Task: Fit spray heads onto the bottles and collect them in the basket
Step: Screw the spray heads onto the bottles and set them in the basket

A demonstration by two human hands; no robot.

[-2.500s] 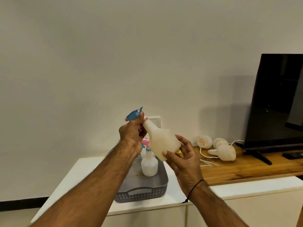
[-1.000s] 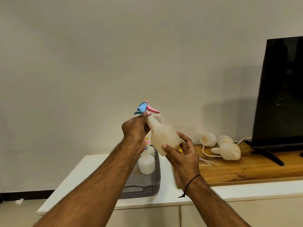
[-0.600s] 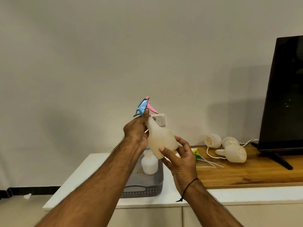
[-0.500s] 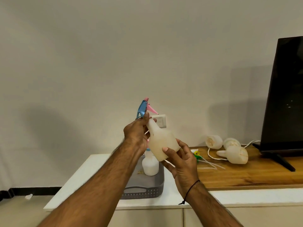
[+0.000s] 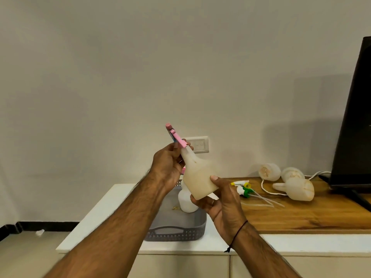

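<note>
White cabinet top (image 5: 112, 199) and wooden shelf (image 5: 301, 213) are carrying the work. Nearest, the right hand (image 5: 220, 199) is cupping the translucent bottle (image 5: 198, 177), tilted, while the left hand (image 5: 166, 167) is pinching the pink spray head (image 5: 176, 137) at its neck, probably screwing it tight. Next: lowering it into the grey basket (image 5: 176, 233) beside a finished bottle (image 5: 186, 199). Farther off, loose spray heads (image 5: 244, 188) and bare bottles (image 5: 295, 187) are waiting.

Pink spray head (image 5: 176, 137) now turned on the bottle (image 5: 197, 177) neck, blue side hidden, left hand (image 5: 167, 167) regripping the collar
</note>
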